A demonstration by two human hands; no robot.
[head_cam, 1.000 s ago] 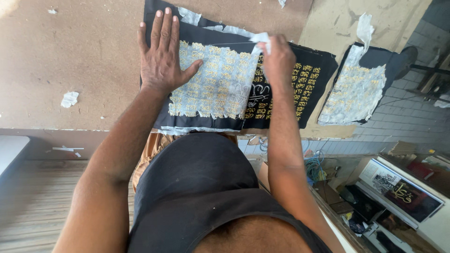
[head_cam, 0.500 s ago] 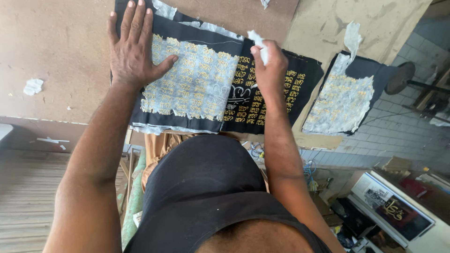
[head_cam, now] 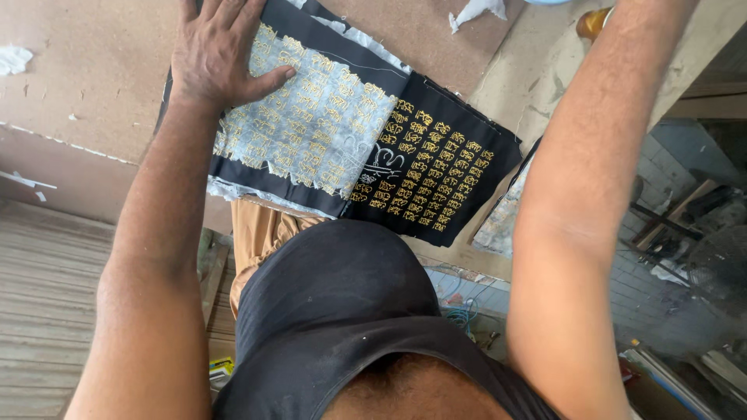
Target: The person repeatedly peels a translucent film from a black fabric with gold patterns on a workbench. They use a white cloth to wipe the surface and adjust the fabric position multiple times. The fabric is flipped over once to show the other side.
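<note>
A black cloth (head_cam: 436, 167) with gold embroidered lettering lies on a brown worktable (head_cam: 93, 70). A pale, crumpled paper backing (head_cam: 311, 128) covers its left half; the right half shows bare gold lettering. My left hand (head_cam: 222, 50) presses flat on the paper-covered part, fingers spread, thumb out to the right. My right forearm (head_cam: 591, 155) reaches up past the top edge, so my right hand is out of view.
A second black piece with pale backing (head_cam: 502, 218) lies partly hidden behind my right forearm. Torn white paper scraps (head_cam: 476, 11) lie at the table's far side, another scrap (head_cam: 14, 58) at the left. The table's near edge (head_cam: 70, 148) runs above a wooden floor.
My right hand, which held a torn strip of paper at the cloth's top edge, has lifted up and out of view. My head has moved closer. The left hand still presses the cloth.
</note>
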